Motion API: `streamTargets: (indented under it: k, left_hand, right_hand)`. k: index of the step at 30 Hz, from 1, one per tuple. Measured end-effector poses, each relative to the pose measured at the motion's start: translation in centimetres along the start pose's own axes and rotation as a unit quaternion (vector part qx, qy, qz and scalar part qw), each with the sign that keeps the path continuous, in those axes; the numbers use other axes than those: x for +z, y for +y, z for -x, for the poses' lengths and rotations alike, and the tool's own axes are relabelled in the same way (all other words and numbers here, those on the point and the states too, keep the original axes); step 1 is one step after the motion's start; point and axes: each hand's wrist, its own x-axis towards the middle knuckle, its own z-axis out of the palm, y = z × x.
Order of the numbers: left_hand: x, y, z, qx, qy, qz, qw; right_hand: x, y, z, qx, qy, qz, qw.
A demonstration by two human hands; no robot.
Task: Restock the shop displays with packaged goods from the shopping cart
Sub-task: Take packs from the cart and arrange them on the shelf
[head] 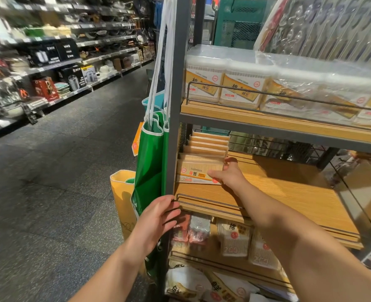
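matt wood shelf (289, 192), grey metal post (177, 105)

Two hands, six toothpick packs (198, 171) in a row at 12 o'clock of the middle shelf (289, 192), two green aprons (149, 166) at 9 o'clock, three wooden shelves

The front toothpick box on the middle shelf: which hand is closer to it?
The right hand: its fingers grip the front toothpick box at its right end. The left hand is lower down, at the shelf's grey corner post.

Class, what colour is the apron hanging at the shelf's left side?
Green apron with white trim, seen in the head view.
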Motion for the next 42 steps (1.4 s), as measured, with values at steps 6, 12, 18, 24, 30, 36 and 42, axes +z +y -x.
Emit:
streamTargets:
  k: [6,12,18,24,30,36,42]
  left_hand:
    - [0.3,-0.1,0.2,-0.006,-0.028,-0.020,0.999]
    - [0.4,-1.1,0.0,-0.016,-0.041,-0.013,0.999]
    - [0.2,-1.2,0.5,-0.008,-0.040,-0.016,0.999]
    - [0.5,-0.8,1.0,0.000,-0.054,-0.015,0.998]
    - [1.2,-0.9,1.1,-0.023,-0.053,-0.014,0.998]
    - [2.7,-1.3,1.3,-0.028,-0.056,-0.022,0.998]
    - [8.5,-2.4,2.2,-0.023,-0.046,-0.028,0.998]
  right_hand:
    - [0.0,0.6,-0.2,-0.024,-0.030,0.028,0.999]
    - [0.0,1.4,-0.2,-0.035,0.008,0.033,0.999]
    - [0.1,1.6,-1.1,-0.017,0.041,0.020,0.999]
    - [0.5,1.4,-1.1,-0.009,0.041,0.035,0.999]
    - [1.7,0.7,-0.8,0.008,0.061,0.134,0.989]
    - [0.5,0.2,0.7,0.033,0.051,0.115,0.991]
    - [-6.8,3.1,7.4,0.023,0.033,-0.031,0.999]
